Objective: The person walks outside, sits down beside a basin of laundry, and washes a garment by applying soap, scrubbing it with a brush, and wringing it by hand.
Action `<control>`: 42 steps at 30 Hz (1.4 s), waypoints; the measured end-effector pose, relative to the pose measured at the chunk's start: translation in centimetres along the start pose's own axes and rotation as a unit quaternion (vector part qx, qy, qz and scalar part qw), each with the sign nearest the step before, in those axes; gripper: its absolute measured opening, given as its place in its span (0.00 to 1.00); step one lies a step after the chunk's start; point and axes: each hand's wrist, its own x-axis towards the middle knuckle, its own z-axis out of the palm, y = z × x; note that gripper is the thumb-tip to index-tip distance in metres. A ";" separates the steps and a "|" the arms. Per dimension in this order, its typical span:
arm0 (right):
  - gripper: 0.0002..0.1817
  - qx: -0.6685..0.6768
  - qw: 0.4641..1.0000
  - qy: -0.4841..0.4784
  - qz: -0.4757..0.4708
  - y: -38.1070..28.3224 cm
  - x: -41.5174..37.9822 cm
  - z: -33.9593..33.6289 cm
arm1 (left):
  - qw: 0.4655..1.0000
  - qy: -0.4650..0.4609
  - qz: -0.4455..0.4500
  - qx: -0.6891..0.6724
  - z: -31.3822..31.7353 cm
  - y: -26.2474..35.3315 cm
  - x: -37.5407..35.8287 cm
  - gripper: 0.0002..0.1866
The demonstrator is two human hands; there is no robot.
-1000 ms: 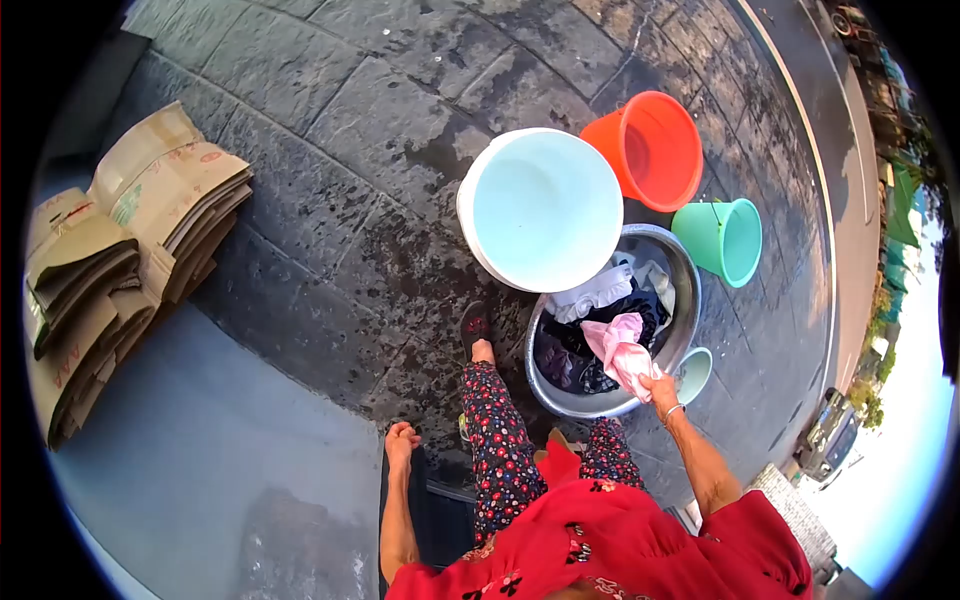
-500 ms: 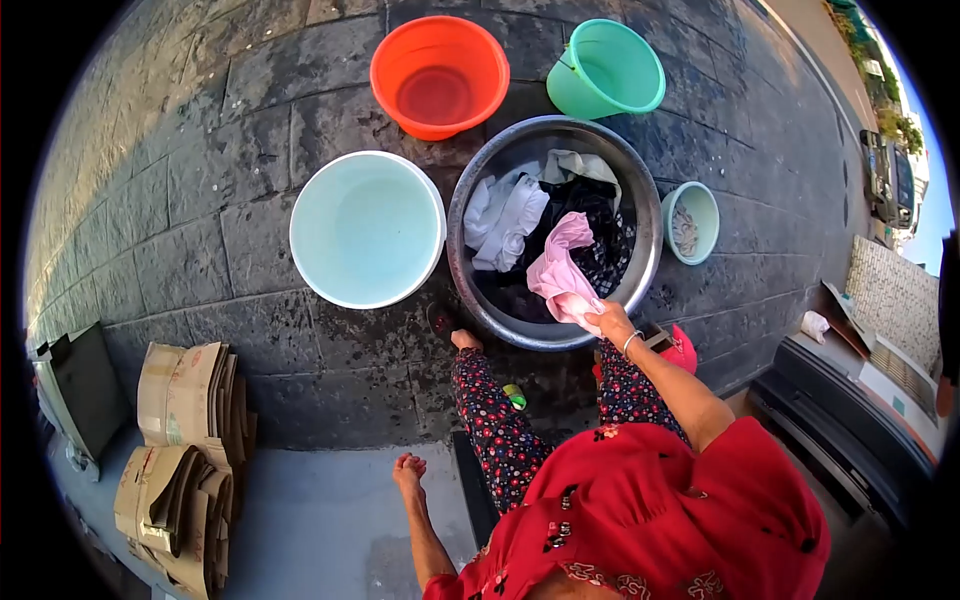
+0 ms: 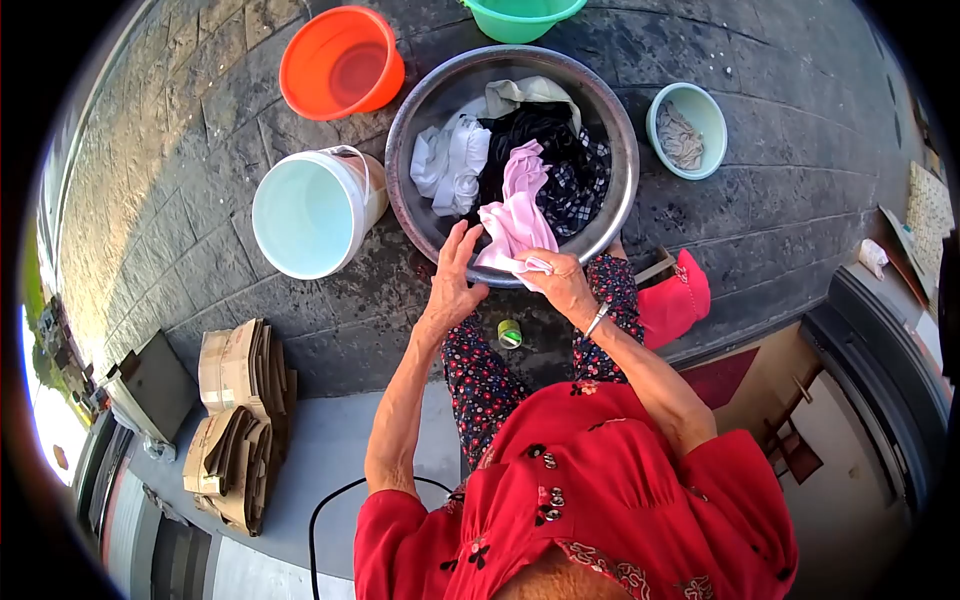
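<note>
A large metal basin (image 3: 621, 180) holds several pieces of clothing. Across its near rim lies a pink cloth (image 3: 517, 215), and my right hand (image 3: 562, 288) grips its lower end. Close to the basin's lower-left rim is my left hand (image 3: 455, 275), fingers spread, beside the pink cloth with nothing in its grasp. Inside the basin, white cloth (image 3: 450, 165) lies on the left. Dark patterned cloth (image 3: 582, 190) fills the right side, and a pale grey-white cloth (image 3: 535, 93) rests against the far wall.
Left of the basin stands a white bucket of water (image 3: 305, 215). An orange tub (image 3: 342, 65) and a green bucket (image 3: 523, 20) are farther off. A small pale basin (image 3: 687, 130) holds grey cloth. Folded cardboard (image 3: 235, 420) stands at lower left; a green can (image 3: 510, 334) sits between my feet.
My left hand has come up from low at my side to the basin's rim, its fingers spreading. My right hand keeps hold of the pink cloth. The view has shifted.
</note>
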 end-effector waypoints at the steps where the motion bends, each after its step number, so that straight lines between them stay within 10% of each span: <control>1: 0.10 0.061 0.998 -0.003 0.035 0.0 -0.4 -0.5 | 0.999 -0.032 0.021 0.009 1.3 1.2 1.2 0.37; 7: 0.08 0.112 0.993 0.028 -0.018 -1.4 -3.1 -3.9 | 0.979 -0.021 -0.074 -0.190 5.1 0.9 2.4 0.09; 13: 0.08 0.265 0.962 -0.025 0.068 0.8 -5.0 -6.8 | 0.876 0.005 -0.162 -0.454 4.0 3.0 1.9 0.07; 17: 0.18 0.471 0.869 0.108 0.108 4.2 -5.5 -9.1 | 0.926 -0.036 -0.230 -0.296 6.8 7.1 1.5 0.09; 27: 0.25 0.332 0.941 0.058 0.041 6.1 -5.9 -10.4 | 0.967 0.056 0.205 -0.141 17.8 15.4 3.9 0.09; 31: 0.38 0.506 0.855 0.018 0.113 5.6 -4.9 -11.5 | 0.965 0.122 0.149 -0.180 17.9 14.2 5.8 0.07; 33: 0.45 0.480 0.851 0.145 0.159 4.6 -5.0 -10.1 | 0.938 0.042 -0.051 -0.340 15.4 14.5 7.1 0.09; 35: 0.45 0.481 0.859 0.113 0.137 4.1 -3.9 -9.5 | 0.906 0.018 -0.084 -0.413 15.0 12.7 8.3 0.10; 37: 0.35 0.210 0.947 0.022 0.241 4.5 -2.7 -9.4 | 0.875 -0.056 -0.106 -0.469 12.2 11.6 8.6 0.13; 42: 0.18 0.219 0.936 0.162 0.224 3.1 1.3 -6.4 | 0.918 0.071 -0.078 -0.383 1.7 1.0 4.2 0.16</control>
